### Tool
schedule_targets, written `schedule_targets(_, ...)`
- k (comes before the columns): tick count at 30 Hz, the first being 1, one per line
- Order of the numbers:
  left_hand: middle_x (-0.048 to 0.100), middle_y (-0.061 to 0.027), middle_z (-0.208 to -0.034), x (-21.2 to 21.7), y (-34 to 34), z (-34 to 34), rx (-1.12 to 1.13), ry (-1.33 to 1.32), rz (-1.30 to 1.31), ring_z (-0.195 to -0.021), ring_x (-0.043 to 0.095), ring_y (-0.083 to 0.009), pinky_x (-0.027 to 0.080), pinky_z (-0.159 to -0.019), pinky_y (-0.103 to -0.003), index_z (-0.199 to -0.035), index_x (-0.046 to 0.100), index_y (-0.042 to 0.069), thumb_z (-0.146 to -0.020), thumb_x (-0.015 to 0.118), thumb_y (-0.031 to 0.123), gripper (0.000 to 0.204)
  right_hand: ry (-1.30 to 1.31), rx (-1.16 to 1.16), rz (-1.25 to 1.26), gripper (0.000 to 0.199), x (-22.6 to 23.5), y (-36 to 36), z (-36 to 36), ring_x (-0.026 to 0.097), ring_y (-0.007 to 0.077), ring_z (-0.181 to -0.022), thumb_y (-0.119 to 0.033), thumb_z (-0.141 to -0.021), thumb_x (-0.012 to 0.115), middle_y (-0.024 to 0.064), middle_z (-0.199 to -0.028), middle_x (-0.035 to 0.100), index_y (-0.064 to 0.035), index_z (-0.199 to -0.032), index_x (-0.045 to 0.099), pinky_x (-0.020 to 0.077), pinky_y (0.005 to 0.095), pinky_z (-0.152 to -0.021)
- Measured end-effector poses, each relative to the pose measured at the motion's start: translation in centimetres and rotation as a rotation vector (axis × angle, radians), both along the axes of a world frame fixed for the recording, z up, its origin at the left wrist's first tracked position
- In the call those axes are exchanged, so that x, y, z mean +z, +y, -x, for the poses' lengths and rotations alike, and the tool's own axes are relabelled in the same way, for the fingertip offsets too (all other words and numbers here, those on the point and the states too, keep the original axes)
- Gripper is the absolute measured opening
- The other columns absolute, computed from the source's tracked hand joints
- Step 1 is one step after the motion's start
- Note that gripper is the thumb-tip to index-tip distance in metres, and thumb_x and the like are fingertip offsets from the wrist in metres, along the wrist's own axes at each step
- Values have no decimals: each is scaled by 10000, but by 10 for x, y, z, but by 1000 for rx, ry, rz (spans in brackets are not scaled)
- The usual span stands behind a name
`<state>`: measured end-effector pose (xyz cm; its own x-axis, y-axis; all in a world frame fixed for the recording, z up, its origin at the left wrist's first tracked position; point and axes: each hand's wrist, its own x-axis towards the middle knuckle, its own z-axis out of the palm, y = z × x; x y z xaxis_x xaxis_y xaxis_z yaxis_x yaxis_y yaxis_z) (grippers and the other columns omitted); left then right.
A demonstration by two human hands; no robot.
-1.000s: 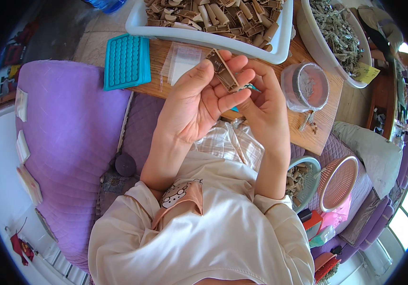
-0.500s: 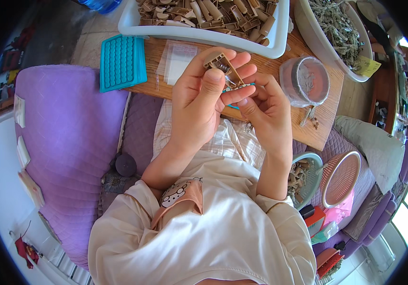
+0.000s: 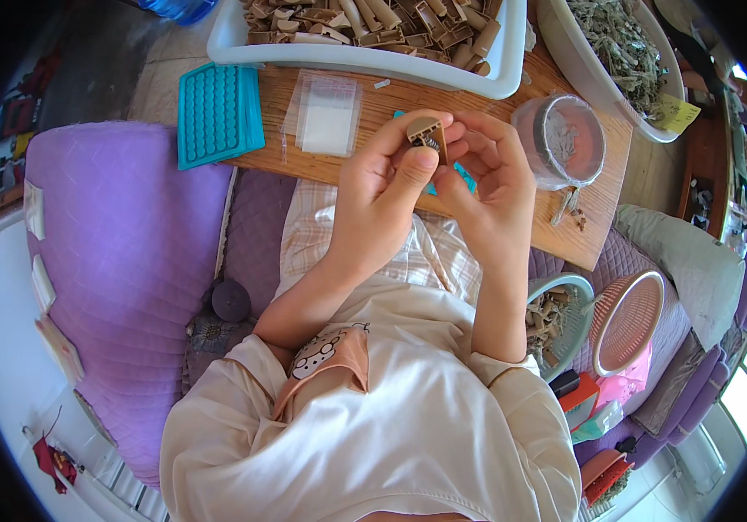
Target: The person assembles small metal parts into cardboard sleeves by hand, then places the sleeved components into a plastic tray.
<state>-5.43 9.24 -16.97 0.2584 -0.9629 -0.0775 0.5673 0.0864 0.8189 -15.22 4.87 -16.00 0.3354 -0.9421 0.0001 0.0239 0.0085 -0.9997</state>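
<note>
Head view is showing both hands working close together above the wooden desk (image 3: 604,200). The left hand (image 3: 382,196) is holding a brown plastic part (image 3: 426,128); its grip is closing on it, with the thumb in front. The right hand (image 3: 493,187) is bending its fingers just beside the part; whether its grip is also pinching something, I cannot tell. Compared with half a second ago, the part is pointing its rounded end more toward the camera and is looking shorter, while a small spring (image 3: 430,145) is still showing inside. The left hand is now sitting farther to the right, so the clear plastic bags (image 3: 330,117) are lying more in sight. Beyond the hands, a white tub (image 3: 365,63) is carrying many brown pieces (image 3: 382,16). The teal trays (image 3: 219,117) are resting left of the bags, and a round container (image 3: 530,130) is standing right of the right hand.
</note>
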Motion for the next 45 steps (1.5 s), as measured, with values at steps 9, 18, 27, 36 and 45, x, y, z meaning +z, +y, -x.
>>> schedule_targets(9,550,-62,-942,-18,8,-4,-113,-78,-77,-830,526,-87,428,-733,-202,-1119,447,30,-839,495,107,295,134,145,-116,266,-23,-2,5,560,97,-744,12,-685,553,58,-765,576,20,-946,505,469,232,-613)
schedule_targets(18,553,-35,-912,-37,12,-15,-263,-31,-107,-784,532,-73,471,-713,-225,-1109,462,15,-812,535,102,318,-201,215,-445,201,-42,10,16,538,94,-781,-9,-797,500,57,-859,554,37,-993,484,459,223,-679)
schedule_targets(27,555,-125,-1006,-43,12,-30,-279,146,-314,-836,586,-181,495,-725,-260,-1161,400,6,-826,495,73,354,594,-26,98,224,-63,-25,43,570,142,-770,13,-750,537,91,-782,590,-27,-970,522,457,251,-627)
schedule_targets(36,559,-123,-1000,-46,10,-24,-366,146,-321,-884,573,-187,480,-752,-268,-1179,394,32,-829,494,86,368,871,98,677,167,-113,-51,39,553,259,-717,-53,-743,548,103,-765,588,-67,-908,558,446,329,-573)
schedule_targets(45,572,-85,-960,-48,11,-22,-412,198,-381,-870,575,-168,479,-741,-257,-1138,420,32,-822,509,96,334,390,-183,503,175,-65,-15,25,590,219,-714,35,-633,620,88,-749,600,-36,-784,568,473,287,-613)
